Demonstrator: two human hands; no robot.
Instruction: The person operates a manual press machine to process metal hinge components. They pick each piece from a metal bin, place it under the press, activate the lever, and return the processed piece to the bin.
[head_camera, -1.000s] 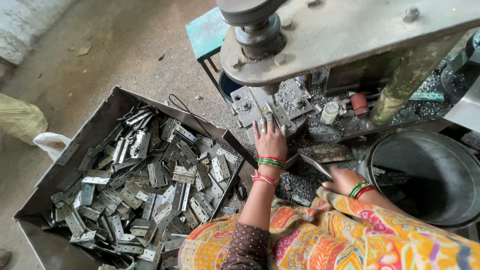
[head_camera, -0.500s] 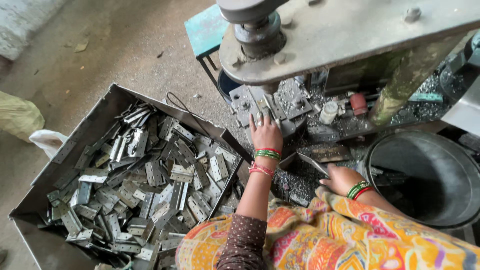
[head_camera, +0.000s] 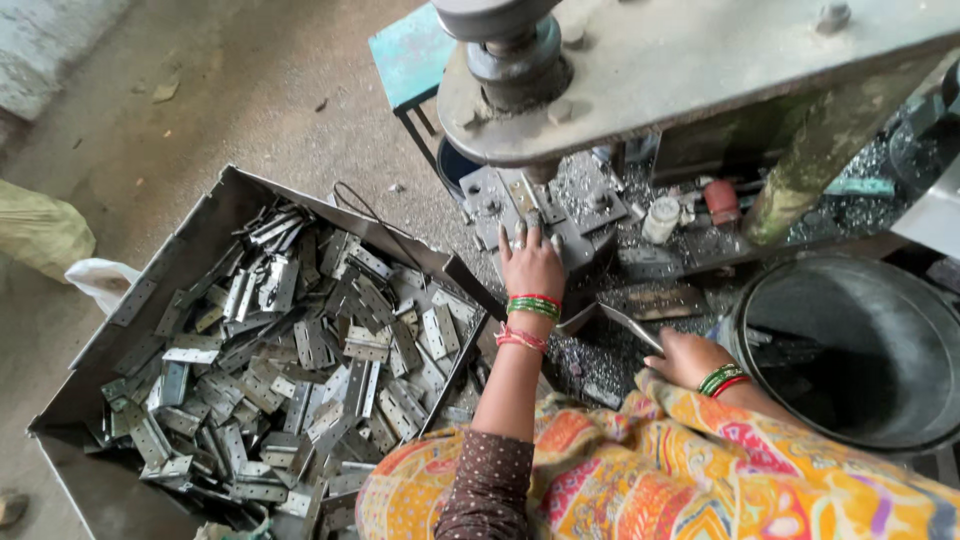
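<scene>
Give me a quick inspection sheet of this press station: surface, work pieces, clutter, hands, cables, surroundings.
Surface: press bed strewn with metal shavings.
Job's things: flat metal plate lying on the die block under the ram; metal tray heaped with stamped hinge plates.
Clutter: small white container and red cap on the bed.
Hands: left hand flat on the die block, fingers at the plate; right hand on a thin metal strip.
Cables: dark wire looping over the tray's far edge.
Surroundings: concrete floor, teal stool, large dark drum, white bag.
</scene>
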